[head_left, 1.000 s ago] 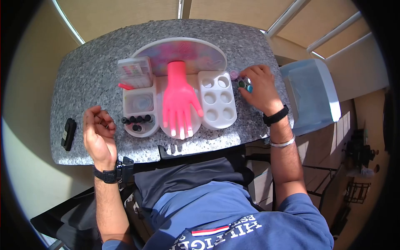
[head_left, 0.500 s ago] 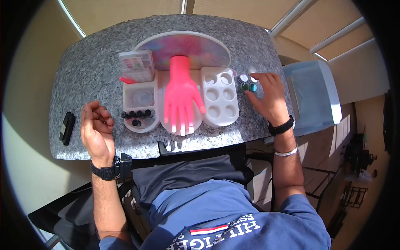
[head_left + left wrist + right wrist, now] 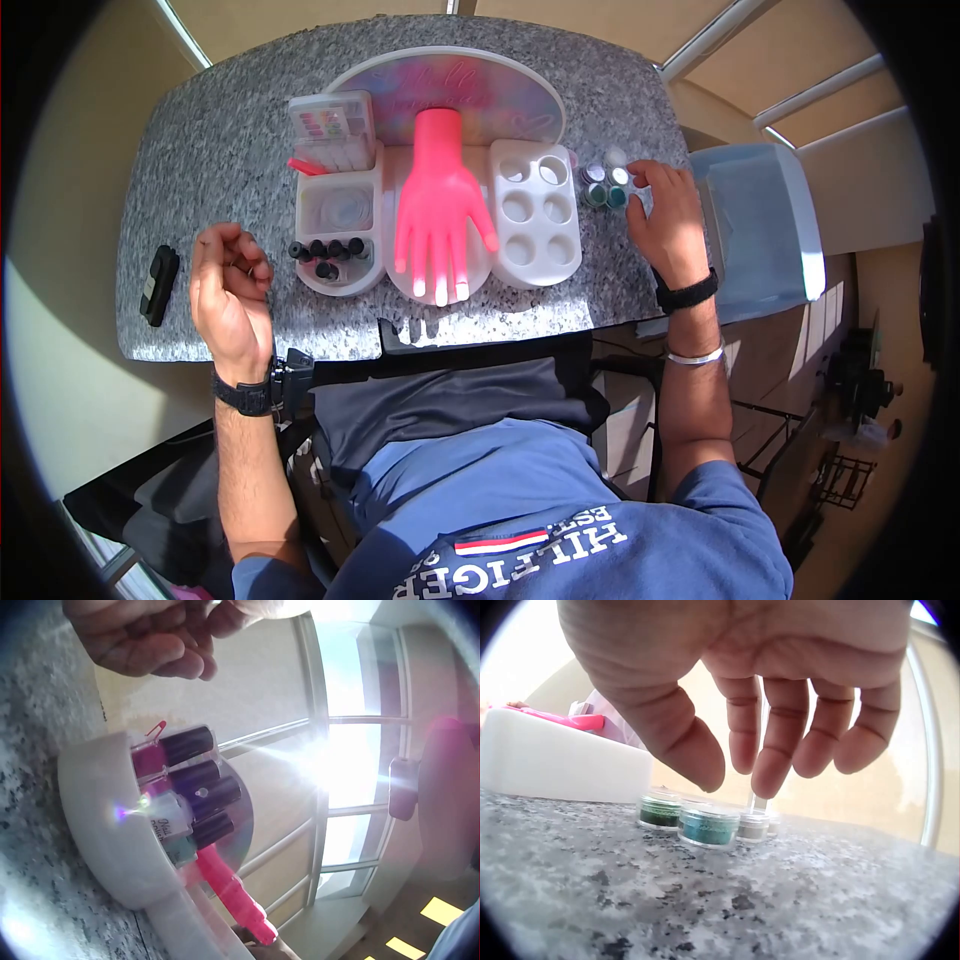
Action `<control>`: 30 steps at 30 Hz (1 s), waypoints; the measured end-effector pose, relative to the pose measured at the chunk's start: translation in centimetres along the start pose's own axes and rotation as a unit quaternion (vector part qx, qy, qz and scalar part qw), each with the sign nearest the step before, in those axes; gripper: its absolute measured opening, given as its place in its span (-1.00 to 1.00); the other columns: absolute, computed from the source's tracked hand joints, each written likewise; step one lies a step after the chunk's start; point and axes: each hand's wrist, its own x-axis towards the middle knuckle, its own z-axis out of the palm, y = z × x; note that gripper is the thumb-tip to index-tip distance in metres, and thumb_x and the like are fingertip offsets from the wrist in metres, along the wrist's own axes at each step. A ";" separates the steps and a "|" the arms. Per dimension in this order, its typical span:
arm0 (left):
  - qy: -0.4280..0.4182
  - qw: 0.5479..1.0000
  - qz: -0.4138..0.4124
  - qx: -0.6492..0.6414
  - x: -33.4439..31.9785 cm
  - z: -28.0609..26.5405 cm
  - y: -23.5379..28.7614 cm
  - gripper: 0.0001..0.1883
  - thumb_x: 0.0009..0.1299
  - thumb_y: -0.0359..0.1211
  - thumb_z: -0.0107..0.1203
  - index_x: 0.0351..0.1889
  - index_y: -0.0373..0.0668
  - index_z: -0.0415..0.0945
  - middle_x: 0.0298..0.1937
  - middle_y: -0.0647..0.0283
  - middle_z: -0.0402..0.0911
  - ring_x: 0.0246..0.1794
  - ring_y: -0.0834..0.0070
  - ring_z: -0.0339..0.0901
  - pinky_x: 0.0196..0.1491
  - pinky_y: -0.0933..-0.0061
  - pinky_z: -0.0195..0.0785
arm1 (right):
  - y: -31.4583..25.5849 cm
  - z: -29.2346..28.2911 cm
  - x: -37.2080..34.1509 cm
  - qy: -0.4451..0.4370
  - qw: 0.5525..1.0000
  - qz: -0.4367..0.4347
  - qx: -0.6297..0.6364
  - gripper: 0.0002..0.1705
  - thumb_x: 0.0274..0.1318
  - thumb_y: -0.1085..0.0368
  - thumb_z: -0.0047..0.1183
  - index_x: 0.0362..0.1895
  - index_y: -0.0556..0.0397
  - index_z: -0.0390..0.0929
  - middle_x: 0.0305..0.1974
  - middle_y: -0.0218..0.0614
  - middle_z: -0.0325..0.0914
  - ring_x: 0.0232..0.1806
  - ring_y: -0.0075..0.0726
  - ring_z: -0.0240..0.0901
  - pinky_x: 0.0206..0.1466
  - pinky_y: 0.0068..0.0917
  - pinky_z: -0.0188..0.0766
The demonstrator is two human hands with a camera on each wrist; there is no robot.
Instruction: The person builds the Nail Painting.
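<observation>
Several small round jars stand in a cluster on the granite table right of the white six-hole tray (image 3: 536,214). In the right wrist view a teal jar (image 3: 708,825) stands in front, with a green jar (image 3: 658,811) beside it. My right hand (image 3: 668,222) hovers just right of the jars, fingers spread and bent slightly down, holding nothing. Palm up, my left hand (image 3: 232,298) lies at the table's left front with loosely curled, empty fingers, left of the dark-capped polish bottles (image 3: 327,250). A pink model hand (image 3: 439,205) rests between the two trays.
A clear case (image 3: 334,132) stands upright at the back left of the organizer, before a rounded colourful panel (image 3: 500,90). A black object (image 3: 159,285) lies at the table's left edge. A translucent bin (image 3: 768,220) stands beyond the right edge.
My right hand has drawn back to the right from the jars, which now show more fully. The left hand keeps its loose curl. The whole head view has shifted slightly.
</observation>
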 end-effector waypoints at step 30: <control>-0.020 0.999 0.010 0.025 -0.6 -0.3 -0.1 -0.73 0.78 -0.14 0.09 0.03 -0.13 0.63 -0.25 0.38 0.62 -0.28 0.61 0.50 -0.22 0.56 0.34 | -1.7 0.1 1.1 -0.056 0.997 -0.049 0.032 -0.69 0.04 0.46 0.35 -0.07 -0.01 0.71 -0.12 -0.21 0.71 0.04 0.14 0.57 0.14 -0.03 0.55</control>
